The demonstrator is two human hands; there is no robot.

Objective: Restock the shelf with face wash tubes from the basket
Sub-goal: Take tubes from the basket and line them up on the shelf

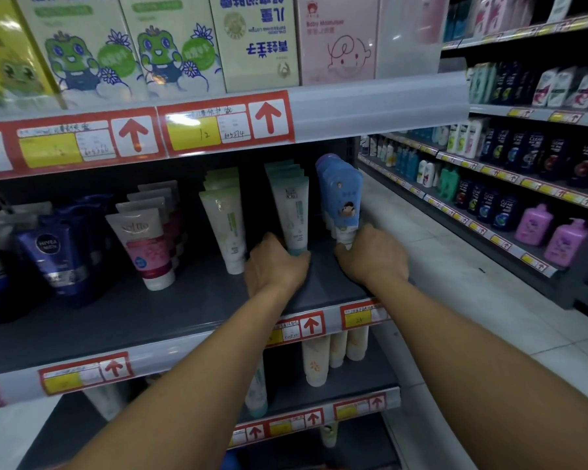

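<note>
Head view shows my left hand (pixel 276 266) gripping the teal-capped tube (pixel 293 215) and my right hand (pixel 370 254) pinching the blue tube (pixel 342 198) on the shelf (pixel 170 307); I should square both rows upright, caps down, labels forward.

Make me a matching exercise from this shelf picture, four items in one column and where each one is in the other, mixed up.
Items:
1. left hand
2. right hand
3. pink and white tube
4. dark blue Nivea tube

Places:
A. farthest left on the shelf
B. at the cap of the blue tube
C. at the base of the white and teal tube
D. between the Nivea tube and the white and green tube

Pairs: 1-C, 2-B, 3-D, 4-A
</note>
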